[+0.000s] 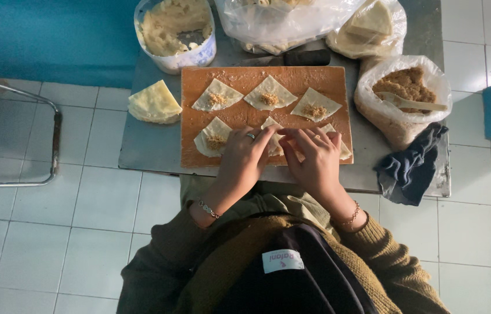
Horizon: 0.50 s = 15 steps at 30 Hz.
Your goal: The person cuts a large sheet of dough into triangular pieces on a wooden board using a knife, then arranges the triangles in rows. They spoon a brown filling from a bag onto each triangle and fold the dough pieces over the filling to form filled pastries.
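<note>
On board, 6 o'clock edge: left hand point(244, 156) and right hand point(314, 157) pinched one wrapper point(273, 135).
Wrappers: six counted, filled.
Board point(338, 81): bare strip at 12 o'clock.

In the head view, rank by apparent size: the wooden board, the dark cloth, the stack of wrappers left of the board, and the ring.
1. wooden board, clearly largest.
2. dark cloth.
3. stack of wrappers; not far below the cloth, so ranks 2 and 3 are unsure.
4. ring on the left hand, smallest.
</note>
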Available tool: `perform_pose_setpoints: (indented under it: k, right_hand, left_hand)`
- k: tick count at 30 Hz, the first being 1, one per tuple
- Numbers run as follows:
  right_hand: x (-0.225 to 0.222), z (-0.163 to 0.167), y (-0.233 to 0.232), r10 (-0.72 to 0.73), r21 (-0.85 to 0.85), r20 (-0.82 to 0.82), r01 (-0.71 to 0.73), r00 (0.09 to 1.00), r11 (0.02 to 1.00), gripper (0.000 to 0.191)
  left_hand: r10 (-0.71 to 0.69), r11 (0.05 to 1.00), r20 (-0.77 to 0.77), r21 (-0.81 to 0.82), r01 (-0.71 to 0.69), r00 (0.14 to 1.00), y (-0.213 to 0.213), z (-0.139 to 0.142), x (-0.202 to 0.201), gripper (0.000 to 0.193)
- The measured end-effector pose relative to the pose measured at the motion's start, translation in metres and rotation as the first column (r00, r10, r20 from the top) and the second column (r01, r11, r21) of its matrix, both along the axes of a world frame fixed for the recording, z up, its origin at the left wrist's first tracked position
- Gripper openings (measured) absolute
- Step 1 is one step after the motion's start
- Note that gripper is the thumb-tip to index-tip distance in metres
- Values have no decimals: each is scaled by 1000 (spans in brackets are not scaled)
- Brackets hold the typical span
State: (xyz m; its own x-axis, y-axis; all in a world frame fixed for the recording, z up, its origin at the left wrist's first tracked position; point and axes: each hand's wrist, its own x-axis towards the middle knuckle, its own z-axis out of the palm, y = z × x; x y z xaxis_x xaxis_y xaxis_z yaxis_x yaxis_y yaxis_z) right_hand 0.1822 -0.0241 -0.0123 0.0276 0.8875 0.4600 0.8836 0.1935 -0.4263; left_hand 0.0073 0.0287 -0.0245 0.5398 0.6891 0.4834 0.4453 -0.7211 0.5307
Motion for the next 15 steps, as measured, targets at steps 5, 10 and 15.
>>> perform_pose_setpoints:
  k: [5, 10, 15]
  right_hand:
    - [5, 0, -1, 77, 0, 25, -77, 997, 997, 20]
    - [15, 3, -1, 161, -57, 48, -158, 986, 986, 33]
    - [32, 9, -2, 292, -94, 109, -282, 950, 955, 41]
  left_hand:
    - [19, 1000, -33, -10, -20, 999, 3, -6, -2, 40]
    - [-49, 997, -100, 62, 55, 994, 7, -10, -6, 18]
    - [-120, 984, -173, 111, 141, 978, 10, -10, -16, 28]
